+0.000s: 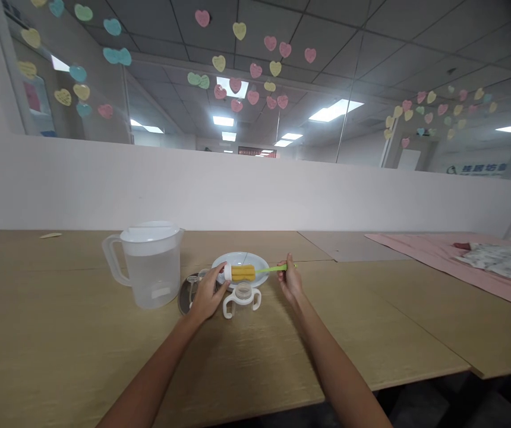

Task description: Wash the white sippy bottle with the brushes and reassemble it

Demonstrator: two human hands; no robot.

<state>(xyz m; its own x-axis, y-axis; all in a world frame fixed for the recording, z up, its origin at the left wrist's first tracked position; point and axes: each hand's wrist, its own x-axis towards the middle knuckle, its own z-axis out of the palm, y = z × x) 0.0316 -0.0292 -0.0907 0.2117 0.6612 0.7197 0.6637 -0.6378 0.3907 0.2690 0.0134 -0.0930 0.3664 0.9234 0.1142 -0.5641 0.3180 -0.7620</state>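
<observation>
My right hand (290, 278) is closed round the light green handle of a bottle brush (243, 273), which lies level with its yellow sponge head pointing left. At the sponge's far end, my left hand (208, 294) grips a small white bottle collar (227, 272) between thumb and fingers. The sponge tip meets the collar; how far it goes in is hidden. Below the brush stands a clear baby bottle (243, 291) with two white side handles, its mouth uncovered. Behind the brush is a white bowl (240, 257).
A lidded clear plastic pitcher (153, 267) stands to the left. Partly behind my left hand, a dark round dish (185, 296) holds small clear bottle parts. On the right, a pink cloth (420, 252) carries a patterned garment (500, 260). A white wall (237, 190) backs the wooden table (81, 345).
</observation>
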